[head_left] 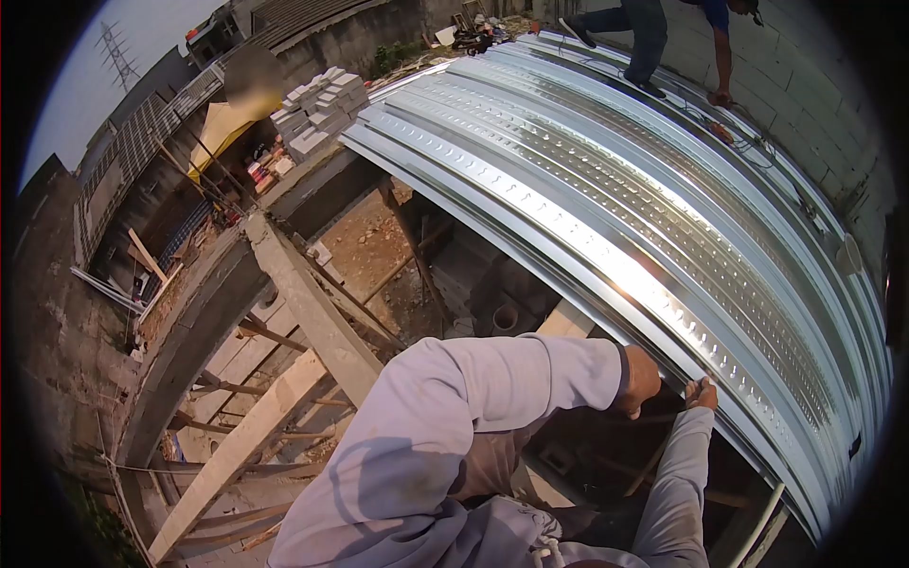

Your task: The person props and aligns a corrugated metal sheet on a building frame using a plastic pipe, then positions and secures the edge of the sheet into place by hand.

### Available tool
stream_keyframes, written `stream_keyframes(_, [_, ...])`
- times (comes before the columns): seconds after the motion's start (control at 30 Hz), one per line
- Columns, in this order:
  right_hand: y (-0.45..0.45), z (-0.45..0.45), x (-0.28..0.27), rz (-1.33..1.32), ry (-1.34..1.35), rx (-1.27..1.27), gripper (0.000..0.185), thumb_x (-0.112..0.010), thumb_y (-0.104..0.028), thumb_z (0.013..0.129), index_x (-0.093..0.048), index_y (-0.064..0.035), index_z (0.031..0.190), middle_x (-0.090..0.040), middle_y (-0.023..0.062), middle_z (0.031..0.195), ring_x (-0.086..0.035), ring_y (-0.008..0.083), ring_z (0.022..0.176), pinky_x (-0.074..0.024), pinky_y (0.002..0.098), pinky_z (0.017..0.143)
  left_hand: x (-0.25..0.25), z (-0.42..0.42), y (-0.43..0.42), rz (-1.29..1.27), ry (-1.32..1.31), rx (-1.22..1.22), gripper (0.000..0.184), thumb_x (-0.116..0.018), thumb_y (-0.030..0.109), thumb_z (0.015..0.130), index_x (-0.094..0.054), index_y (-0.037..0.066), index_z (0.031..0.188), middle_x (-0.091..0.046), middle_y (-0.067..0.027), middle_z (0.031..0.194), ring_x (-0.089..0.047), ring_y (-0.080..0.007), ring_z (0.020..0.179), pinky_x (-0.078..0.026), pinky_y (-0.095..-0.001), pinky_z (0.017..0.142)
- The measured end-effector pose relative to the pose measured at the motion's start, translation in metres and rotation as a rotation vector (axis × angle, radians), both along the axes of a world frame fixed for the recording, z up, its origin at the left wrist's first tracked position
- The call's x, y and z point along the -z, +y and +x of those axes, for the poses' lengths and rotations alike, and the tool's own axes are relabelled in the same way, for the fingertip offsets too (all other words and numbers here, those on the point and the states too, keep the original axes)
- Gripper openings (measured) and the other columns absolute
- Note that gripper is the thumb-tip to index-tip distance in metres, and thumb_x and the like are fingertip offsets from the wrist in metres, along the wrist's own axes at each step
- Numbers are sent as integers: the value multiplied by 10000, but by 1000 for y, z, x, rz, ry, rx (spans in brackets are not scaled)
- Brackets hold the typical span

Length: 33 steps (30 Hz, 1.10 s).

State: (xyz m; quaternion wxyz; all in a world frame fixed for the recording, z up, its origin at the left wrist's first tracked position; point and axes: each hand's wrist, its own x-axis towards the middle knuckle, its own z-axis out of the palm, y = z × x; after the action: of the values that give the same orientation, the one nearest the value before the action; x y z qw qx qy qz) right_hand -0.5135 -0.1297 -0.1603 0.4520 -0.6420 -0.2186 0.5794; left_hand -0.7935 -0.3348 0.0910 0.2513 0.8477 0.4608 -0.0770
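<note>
- With right hand (701, 393), in the lower right of the frame, touching the near edge of the metal sheets (568, 208), fingers bent and bunched; cannot tell whether pinching the rim or only pressed to it.
- With left hand (640, 381) just to the left, curled near the same edge; cannot tell whether closed on anything.
- Across the centre and upper right: silvery, shiny, long-ribbed, with rows of small raised marks and harsh sun glare right of centre.
- In grey sleeves (511, 379): bent sharply at the left elbow, forearm level toward the right; on the right, reaching upward from the bottom edge.
- Left of centre, below the sheets: concrete beam (317, 303).
- At upper right, on the far side: stooping person (649, 43), one arm down.
- At upper left: stacked grey blocks (322, 104).
</note>
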Motion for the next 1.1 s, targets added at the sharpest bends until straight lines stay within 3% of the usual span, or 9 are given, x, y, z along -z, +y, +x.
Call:
stream_keyframes(0.37, [-1, -4, -3, -9, -6, 20, 186, -501, -204, 773, -531, -35, 846, -545, 103, 722, -553, 227, 644, -456, 324, 599, -4, -1, -1, -7, 15, -1, 327, -569, 354, 713, -592, 63, 861, -593, -117, 855, -556, -267, 848, -444, -348, 707])
stream_keyframes(0.67, [-2, -1, -2, 7, 7, 13, 170, -505, -199, 769, -537, -48, 841, -544, 101, 721, -555, 215, 624, -460, 285, 524, -5, 0, -1, -14, 13, -4, 330, -570, 351, 711, -591, 60, 865, -591, -120, 858, -553, -271, 851, -443, -349, 708])
stream_keyframes(1.1, [-6, -5, -7, 10, -25, 20, 179, -511, -210, 769, -537, -41, 824, -548, 101, 729, -557, 207, 632, -460, 269, 523, -5, -1, -2, 0, 9, -4, 334, -563, 356, 717, -591, 58, 865, -592, -117, 863, -553, -267, 855, -444, -345, 708])
